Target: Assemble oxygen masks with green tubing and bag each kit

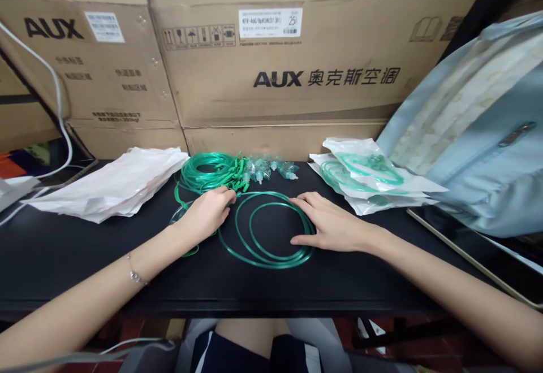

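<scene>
Where the green tubing (278, 264) lies: looped on the tabletop (271, 293) (loosely!), behind its front edge's middle
Left grip (210, 212): pinched closed on the tubing
Right grip (333, 225): spread wide, touching the loops' right side

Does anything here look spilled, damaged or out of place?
Nothing spilled or damaged stands out. The tubing packets at right are stacked askew, edges uneven, and the green tubing by the right hand lies in uneven loops.

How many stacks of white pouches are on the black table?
2: the left stack beside the green tubing bundle; the right stack beside the pale blue bag. Others may be hidden.
</scene>
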Demonstrator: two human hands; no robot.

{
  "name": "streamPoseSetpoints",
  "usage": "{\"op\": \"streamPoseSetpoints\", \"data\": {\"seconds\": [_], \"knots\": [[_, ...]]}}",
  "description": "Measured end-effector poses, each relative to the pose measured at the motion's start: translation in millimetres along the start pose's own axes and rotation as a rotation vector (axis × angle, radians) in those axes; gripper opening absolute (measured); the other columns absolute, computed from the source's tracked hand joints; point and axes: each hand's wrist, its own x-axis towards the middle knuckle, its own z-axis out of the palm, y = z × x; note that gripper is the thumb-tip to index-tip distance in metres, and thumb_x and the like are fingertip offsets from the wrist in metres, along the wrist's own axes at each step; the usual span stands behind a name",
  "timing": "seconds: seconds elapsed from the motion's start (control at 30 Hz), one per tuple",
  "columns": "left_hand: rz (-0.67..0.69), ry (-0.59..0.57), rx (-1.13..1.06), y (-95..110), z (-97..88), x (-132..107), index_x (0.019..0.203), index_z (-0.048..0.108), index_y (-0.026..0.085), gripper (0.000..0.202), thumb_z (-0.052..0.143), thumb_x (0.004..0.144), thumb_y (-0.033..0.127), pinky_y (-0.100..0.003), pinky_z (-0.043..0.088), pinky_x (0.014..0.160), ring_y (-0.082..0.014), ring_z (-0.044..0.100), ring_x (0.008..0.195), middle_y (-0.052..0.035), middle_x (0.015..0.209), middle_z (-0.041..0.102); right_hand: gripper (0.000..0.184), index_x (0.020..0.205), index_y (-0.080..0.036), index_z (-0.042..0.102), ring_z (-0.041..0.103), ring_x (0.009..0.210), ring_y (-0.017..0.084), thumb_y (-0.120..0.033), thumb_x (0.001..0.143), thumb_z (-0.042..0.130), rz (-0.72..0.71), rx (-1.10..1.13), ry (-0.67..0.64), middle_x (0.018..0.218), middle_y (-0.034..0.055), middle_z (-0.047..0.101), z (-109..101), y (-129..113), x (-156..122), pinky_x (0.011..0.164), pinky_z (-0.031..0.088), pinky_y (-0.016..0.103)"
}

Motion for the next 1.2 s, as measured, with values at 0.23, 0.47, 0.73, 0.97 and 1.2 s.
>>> {"op": "streamPoseSetpoints", "data": {"seconds": [0.23, 0.47, 0.73, 0.97, 1.2], "knots": [[0.037, -0.03, -0.113, 4.3, 6.4, 15.1, 0.086, 0.059, 0.016, 0.023, 0.044, 0.073, 0.005, -0.029, 0.045, 0.067, -0.021, 0.062, 0.077, -0.008, 0.084, 0.066, 0.054, 0.131, -0.015, 0.037, 0.044, 0.11, 0.023, -0.036, 0.082, 0.048, -0.057, 0.098, -0.074, 0.117, 0.0117, 0.046, 2.4, 15.8, -0.2, 0.096, 0.037, 0.04], [0.125, 0.014, -0.22, 6.8, 16.7, 30.5, 0.085, 0.062, 0.016, 0.02, 0.047, 0.076, 0.007, -0.028, 0.044, 0.069, -0.0187, 0.062, 0.076, -0.0059, 0.08, 0.067, 0.041, 0.122, -0.019, 0.045, 0.046, 0.109, 0.019, -0.021, 0.081, 0.049, -0.122, 0.242, -0.116, 0.116, 0.0079, 0.048, -5.9, 29.4, 7.0, 0.097, 0.037, 0.038], [0.182, -0.016, -0.392, 15.2, 17.9, 34.6, 0.088, 0.062, 0.016, 0.019, 0.046, 0.078, 0.01, -0.024, 0.044, 0.066, -0.0138, 0.061, 0.069, -0.0023, 0.077, 0.066, 0.054, 0.128, -0.013, 0.039, 0.034, 0.122, 0.024, -0.023, 0.078, 0.056, -0.222, 0.034, 0.0, 0.131, 0.0133, 0.039, 0.2, 17.5, 33.9, 0.103, 0.03, 0.041], [0.016, -0.067, -0.733, 9.9, 13.3, 35.4, 0.084, 0.057, 0.014, 0.009, 0.055, 0.076, 0.017, -0.026, 0.049, 0.075, -0.0154, 0.065, 0.081, -0.0052, 0.087, 0.067, 0.038, 0.123, -0.008, 0.044, 0.053, 0.096, 0.022, -0.02, 0.087, 0.045, -0.359, -0.155, 0.117, 0.106, 0.0144, 0.058, 19.7, 2.1, 59.5, 0.081, 0.044, 0.038], [0.074, -0.048, -0.371, 17.0, -2.0, 30.4, 0.088, 0.063, 0.014, 0.022, 0.06, 0.075, 0.032, -0.027, 0.046, 0.07, -0.0173, 0.062, 0.076, -0.0056, 0.082, 0.068, 0.025, 0.106, -0.011, 0.058, 0.056, 0.081, 0.021, -0.021, 0.087, 0.044, -0.3, -0.263, 0.165, 0.092, 0.0107, 0.061, 25.5, 4.0, 59.5, 0.072, 0.043, 0.032]]}}
